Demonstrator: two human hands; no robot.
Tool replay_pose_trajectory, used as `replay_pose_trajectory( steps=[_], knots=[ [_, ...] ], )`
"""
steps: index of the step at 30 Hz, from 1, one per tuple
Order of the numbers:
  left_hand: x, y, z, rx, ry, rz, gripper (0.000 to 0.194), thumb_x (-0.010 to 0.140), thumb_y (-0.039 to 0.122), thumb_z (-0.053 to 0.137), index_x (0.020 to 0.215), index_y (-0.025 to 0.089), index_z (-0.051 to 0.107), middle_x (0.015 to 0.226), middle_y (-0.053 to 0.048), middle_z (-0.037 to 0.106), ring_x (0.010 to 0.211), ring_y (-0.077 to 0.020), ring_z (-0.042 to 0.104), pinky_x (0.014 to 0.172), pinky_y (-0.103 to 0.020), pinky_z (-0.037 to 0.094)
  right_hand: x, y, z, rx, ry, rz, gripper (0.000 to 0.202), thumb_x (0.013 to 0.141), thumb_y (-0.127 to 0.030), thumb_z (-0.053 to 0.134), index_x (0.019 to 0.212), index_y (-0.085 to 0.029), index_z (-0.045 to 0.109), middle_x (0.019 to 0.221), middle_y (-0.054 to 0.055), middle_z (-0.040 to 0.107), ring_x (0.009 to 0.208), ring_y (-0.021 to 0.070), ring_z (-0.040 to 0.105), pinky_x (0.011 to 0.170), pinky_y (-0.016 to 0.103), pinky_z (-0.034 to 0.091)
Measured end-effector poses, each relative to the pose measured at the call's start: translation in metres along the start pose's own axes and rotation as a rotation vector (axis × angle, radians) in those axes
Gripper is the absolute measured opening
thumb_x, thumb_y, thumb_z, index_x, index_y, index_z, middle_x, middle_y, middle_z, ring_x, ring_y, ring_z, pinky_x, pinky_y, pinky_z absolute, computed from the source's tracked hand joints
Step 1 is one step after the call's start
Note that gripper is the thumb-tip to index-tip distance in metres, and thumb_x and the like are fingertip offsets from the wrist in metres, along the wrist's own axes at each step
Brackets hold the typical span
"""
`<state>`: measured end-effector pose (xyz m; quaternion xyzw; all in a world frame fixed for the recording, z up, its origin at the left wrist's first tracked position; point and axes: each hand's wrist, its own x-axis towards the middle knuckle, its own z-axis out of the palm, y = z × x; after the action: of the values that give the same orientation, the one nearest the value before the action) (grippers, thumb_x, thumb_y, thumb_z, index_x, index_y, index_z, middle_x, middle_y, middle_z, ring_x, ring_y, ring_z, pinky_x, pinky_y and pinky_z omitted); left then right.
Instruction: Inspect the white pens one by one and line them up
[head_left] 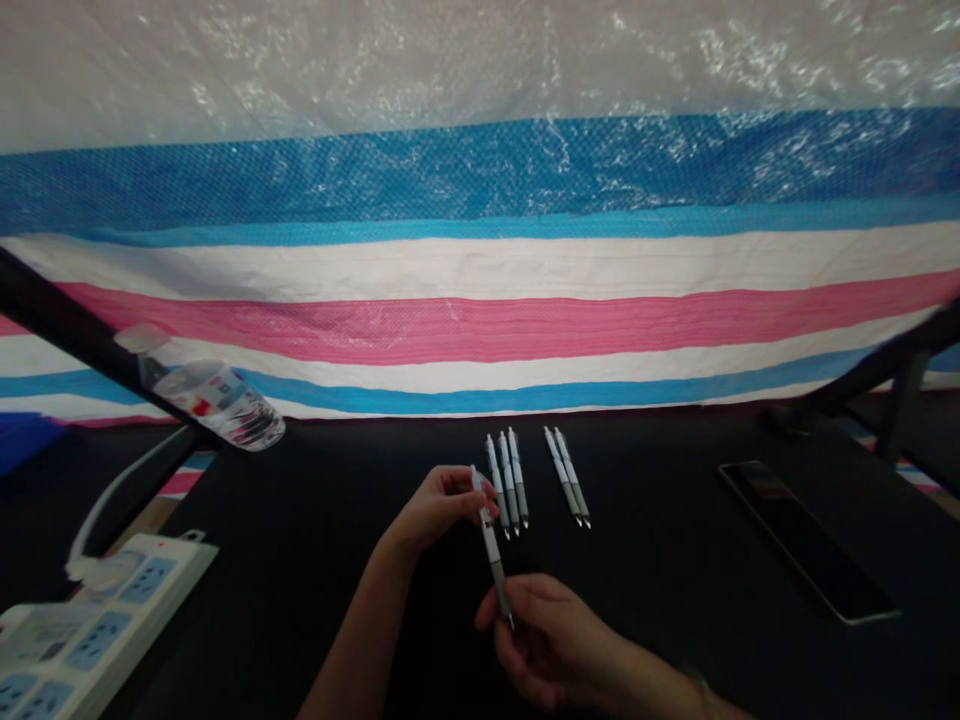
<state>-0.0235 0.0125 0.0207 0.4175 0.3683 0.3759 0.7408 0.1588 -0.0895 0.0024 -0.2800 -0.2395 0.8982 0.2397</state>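
A white pen with a grey grip is held between both hands, tilted, its tip towards the lower right. My left hand pinches its upper end by the clip. Lower down, the fingers of my right hand close round the grey grip near the tip. Just beyond, three similar pens lie side by side on the black table. Two more pens lie together to their right, tips towards me.
A dark phone lies at the right. At the left are a white power strip with a cable and a leaning clear plastic bottle. A striped plastic sheet hangs behind the table, with dark frame bars at both sides.
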Motion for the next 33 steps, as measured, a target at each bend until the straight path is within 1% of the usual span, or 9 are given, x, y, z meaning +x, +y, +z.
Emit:
replay_pose_trajectory(
  steps=[2, 4, 9, 14, 19, 23, 28, 31, 33],
  knots=[
    [0.001, -0.001, 0.001, -0.020, 0.026, -0.013, 0.034, 0.059, 0.039, 0.089, 0.073, 0.012, 0.074, 0.064, -0.007, 0.072, 0.055, -0.0161, 0.065, 0.057, -0.025, 0.049, 0.000, -0.001, 0.000, -0.025, 0.061, -0.009, 0.054, 0.079, -0.066, 0.067, 0.087, -0.012, 0.063, 0.047, -0.007, 0.049, 0.030, 0.0034, 0.035, 0.032, 0.017, 0.020],
    [0.002, -0.001, 0.002, -0.027, 0.068, -0.013, 0.031, 0.060, 0.037, 0.089, 0.071, 0.013, 0.074, 0.064, -0.006, 0.073, 0.057, -0.0160, 0.066, 0.060, -0.025, 0.051, 0.000, -0.004, 0.001, -0.059, 0.140, -0.038, 0.051, 0.077, -0.065, 0.070, 0.081, -0.014, 0.061, 0.046, -0.008, 0.047, 0.030, 0.0025, 0.031, 0.032, 0.017, 0.017],
    [0.003, -0.004, 0.001, 0.029, 0.097, -0.001, 0.028, 0.063, 0.037, 0.088, 0.071, 0.013, 0.074, 0.066, -0.005, 0.073, 0.060, -0.0162, 0.067, 0.061, -0.026, 0.052, -0.001, -0.007, 0.005, -0.134, 0.264, -0.079, 0.054, 0.071, -0.066, 0.074, 0.075, -0.014, 0.059, 0.048, -0.008, 0.049, 0.030, 0.0022, 0.033, 0.032, 0.017, 0.016],
    [0.001, -0.004, -0.001, -0.027, 0.018, -0.005, 0.039, 0.064, 0.040, 0.089, 0.089, 0.012, 0.077, 0.077, -0.009, 0.076, 0.069, -0.0186, 0.070, 0.070, -0.029, 0.055, -0.002, -0.003, 0.004, -0.094, 0.266, -0.106, 0.053, 0.074, -0.064, 0.072, 0.085, -0.014, 0.062, 0.052, -0.006, 0.054, 0.031, 0.0049, 0.043, 0.032, 0.017, 0.021],
    [0.003, -0.004, -0.004, -0.088, 0.026, 0.006, 0.030, 0.065, 0.034, 0.089, 0.083, 0.013, 0.077, 0.078, -0.007, 0.075, 0.070, -0.0170, 0.069, 0.072, -0.028, 0.054, -0.001, -0.002, -0.008, 0.021, 0.151, -0.134, 0.057, 0.081, -0.065, 0.065, 0.100, -0.011, 0.065, 0.064, 0.002, 0.065, 0.041, 0.0104, 0.057, 0.037, 0.018, 0.030],
    [0.004, -0.003, -0.002, -0.129, 0.027, 0.011, 0.029, 0.061, 0.032, 0.091, 0.079, 0.013, 0.078, 0.074, -0.005, 0.072, 0.066, -0.0149, 0.066, 0.069, -0.027, 0.054, -0.001, -0.005, -0.013, 0.045, 0.102, -0.108, 0.043, 0.083, -0.050, 0.070, 0.101, -0.011, 0.065, 0.075, 0.006, 0.069, 0.048, 0.0119, 0.062, 0.038, 0.017, 0.032],
    [0.004, 0.000, 0.001, -0.154, 0.041, 0.029, 0.027, 0.063, 0.031, 0.089, 0.080, 0.013, 0.078, 0.071, -0.004, 0.069, 0.064, -0.0136, 0.063, 0.067, -0.026, 0.053, -0.001, -0.006, -0.014, 0.070, 0.111, -0.085, 0.048, 0.086, -0.057, 0.064, 0.101, -0.012, 0.061, 0.077, 0.007, 0.070, 0.050, 0.0135, 0.066, 0.036, 0.016, 0.033],
    [0.005, 0.001, 0.003, -0.163, 0.041, 0.030, 0.027, 0.063, 0.030, 0.089, 0.080, 0.012, 0.078, 0.070, -0.005, 0.068, 0.064, -0.0137, 0.062, 0.067, -0.025, 0.052, -0.001, -0.006, -0.012, 0.072, 0.120, -0.097, 0.039, 0.082, -0.048, 0.073, 0.094, -0.014, 0.057, 0.072, 0.004, 0.068, 0.050, 0.0134, 0.066, 0.036, 0.015, 0.035],
    [0.006, 0.000, 0.003, -0.166, 0.043, 0.028, 0.027, 0.064, 0.030, 0.088, 0.080, 0.012, 0.078, 0.070, -0.005, 0.068, 0.063, -0.0140, 0.062, 0.066, -0.026, 0.051, -0.002, -0.007, -0.011, 0.068, 0.114, -0.094, 0.039, 0.081, -0.046, 0.075, 0.096, -0.016, 0.055, 0.075, 0.003, 0.069, 0.052, 0.0138, 0.068, 0.036, 0.015, 0.035]
  ],
)
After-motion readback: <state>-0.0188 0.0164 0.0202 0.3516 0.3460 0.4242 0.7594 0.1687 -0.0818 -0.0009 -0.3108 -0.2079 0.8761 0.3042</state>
